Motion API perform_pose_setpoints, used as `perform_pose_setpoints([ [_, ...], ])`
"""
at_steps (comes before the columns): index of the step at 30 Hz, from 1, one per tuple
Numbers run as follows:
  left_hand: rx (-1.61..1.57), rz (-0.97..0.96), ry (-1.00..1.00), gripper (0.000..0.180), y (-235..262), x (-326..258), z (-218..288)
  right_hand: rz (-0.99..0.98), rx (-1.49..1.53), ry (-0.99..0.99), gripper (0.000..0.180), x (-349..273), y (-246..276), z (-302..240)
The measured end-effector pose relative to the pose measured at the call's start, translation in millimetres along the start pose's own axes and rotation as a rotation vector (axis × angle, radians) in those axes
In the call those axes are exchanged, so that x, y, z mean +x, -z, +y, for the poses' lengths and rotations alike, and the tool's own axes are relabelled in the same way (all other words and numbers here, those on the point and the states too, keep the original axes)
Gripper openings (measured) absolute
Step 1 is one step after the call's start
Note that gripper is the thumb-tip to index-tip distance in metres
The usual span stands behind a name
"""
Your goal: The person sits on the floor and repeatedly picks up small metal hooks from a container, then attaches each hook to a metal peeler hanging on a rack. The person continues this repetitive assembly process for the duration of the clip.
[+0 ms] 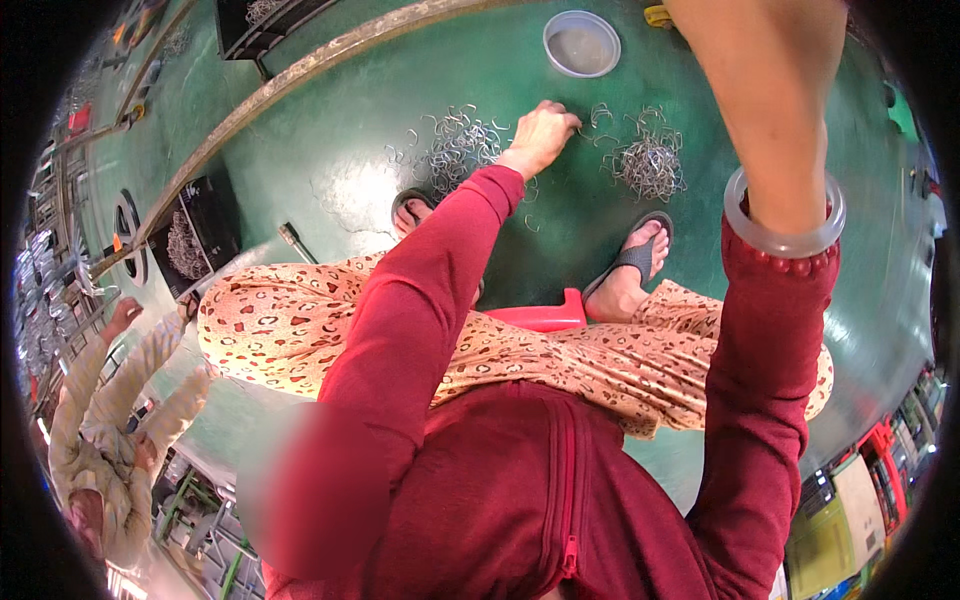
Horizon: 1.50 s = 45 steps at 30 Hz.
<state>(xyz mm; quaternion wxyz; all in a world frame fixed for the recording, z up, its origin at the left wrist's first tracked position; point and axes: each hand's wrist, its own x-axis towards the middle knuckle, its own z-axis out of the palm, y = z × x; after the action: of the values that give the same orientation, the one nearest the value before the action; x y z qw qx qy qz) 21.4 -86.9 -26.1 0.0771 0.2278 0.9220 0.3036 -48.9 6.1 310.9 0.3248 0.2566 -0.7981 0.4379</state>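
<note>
My left hand (543,136) reaches over the green floor between two heaps of small bent metal wire pieces. Its fingers are pressed together; what they hold, if anything, is too small to make out. The looser heap (458,145) spreads to the left of this hand. On the right, a denser heap (650,170) lies in front of my right foot, with a few stray pieces (600,113) near my left fingertips. My right forearm (770,120), with a pale bangle (782,240) at the wrist, rises close to the camera; the hand itself is beyond the top edge.
A round white plastic basin (582,45) stands on the floor ahead. A red plastic seat (540,315) is beneath me. A long metal bar (290,75) crosses the upper left, near a black bin (205,225) of metal pieces. Another person (115,440) sits at the left.
</note>
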Motion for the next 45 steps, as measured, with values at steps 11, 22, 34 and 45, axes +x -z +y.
perform_pose_setpoints([
  [11, 0.169, 0.061, -0.06, 0.018, -15.1, 8.2, 18.9, -0.098, -0.191, -0.246, 0.031, 8.1, -2.5, -11.0],
  [22, -1.108, 0.421, 0.173, 0.015, 158.0, 41.6, 150.8, -0.108, -0.025, -0.419, 0.015, 6.7, 28.7, -12.8],
  [34, -1.77, 0.428, 0.015, 0.017, 249.0, 48.9, 204.3, -0.186, 0.154, -0.617, 0.011, 10.9, 81.1, -36.8],
  [45, -1.567, 0.379, -0.005, 0.018, 254.9, 41.2, 212.8, -0.134, 0.187, -0.648, 0.013, 3.6, 103.3, -40.7],
])
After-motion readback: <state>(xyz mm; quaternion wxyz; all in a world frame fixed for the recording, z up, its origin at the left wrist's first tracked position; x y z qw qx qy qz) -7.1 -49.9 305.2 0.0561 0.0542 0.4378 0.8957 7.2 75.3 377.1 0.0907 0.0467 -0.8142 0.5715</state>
